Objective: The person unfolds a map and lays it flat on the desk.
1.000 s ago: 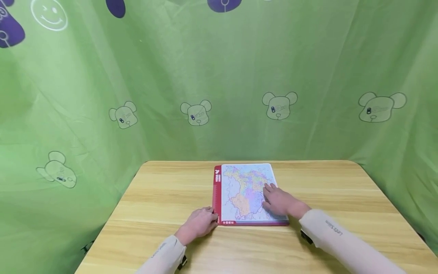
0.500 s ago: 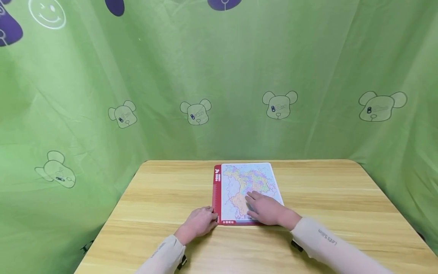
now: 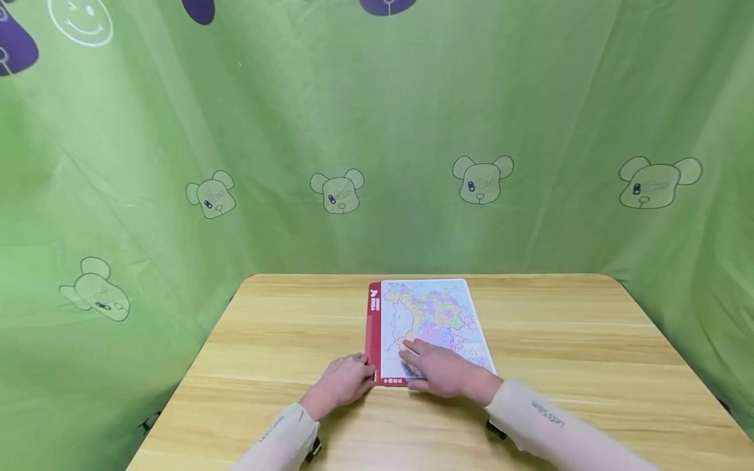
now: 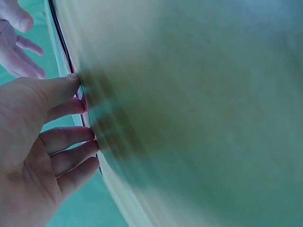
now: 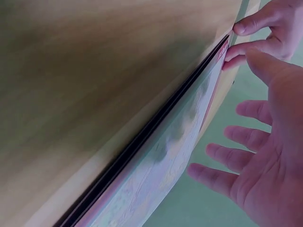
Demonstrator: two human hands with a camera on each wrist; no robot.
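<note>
A flat map board (image 3: pixel 432 314) with a red border and a coloured map lies on the wooden table (image 3: pixel 283 340). My left hand (image 3: pixel 347 379) rests at its near left corner, fingertips (image 4: pixel 83 104) touching the red edge (image 5: pixel 142 142). My right hand (image 3: pixel 438 369) lies flat on the near part of the map, fingers (image 5: pixel 227 158) spread and straight. In the right wrist view the right hand (image 5: pixel 265 161) hovers close over the map surface, with the left hand (image 5: pixel 265 33) at the far edge. Neither hand holds anything.
Green cloth with bear prints (image 3: pixel 336 193) hangs behind and to both sides of the table. Bare wood shows left (image 3: pixel 277 327) and right (image 3: pixel 565 333) of the board. The table's near edge lies under my sleeves (image 3: pixel 548 418).
My right hand has slid across the map from its right side toward the near left corner. The left hand and the board have stayed in place.
</note>
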